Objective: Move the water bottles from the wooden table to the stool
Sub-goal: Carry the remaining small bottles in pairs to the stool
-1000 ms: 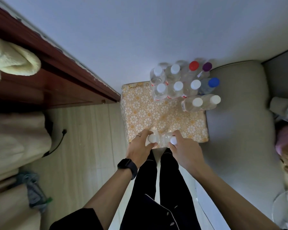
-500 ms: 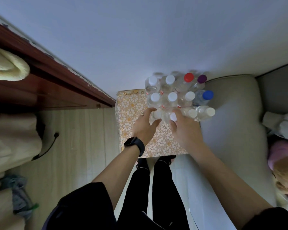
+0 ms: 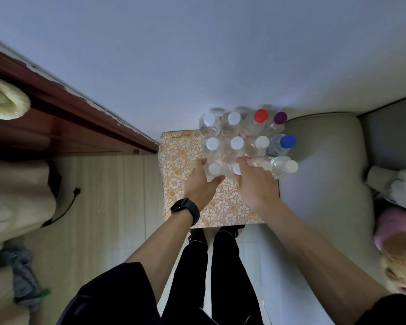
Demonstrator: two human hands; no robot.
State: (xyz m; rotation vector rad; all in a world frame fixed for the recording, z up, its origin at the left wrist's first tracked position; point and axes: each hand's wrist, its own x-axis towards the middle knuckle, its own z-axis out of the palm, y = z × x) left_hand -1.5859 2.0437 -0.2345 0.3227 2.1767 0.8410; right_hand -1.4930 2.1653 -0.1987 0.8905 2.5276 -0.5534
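Black watch (image 3: 185, 208) — dark sleeves (image 3: 108, 296), trousers (image 3: 211, 277)

left hand (image 3: 201, 184): fingers spread, loose | right hand (image 3: 253, 184): fingers curled, arm outstretched

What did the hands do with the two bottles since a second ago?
Both hands carried them from the stool's near edge to the far cluster. The left hand has opened beside its white-capped bottle, now standing in the front row; the right hand still covers its bottle's cap. The red-capped bottle and blue-capped bottle stayed put.
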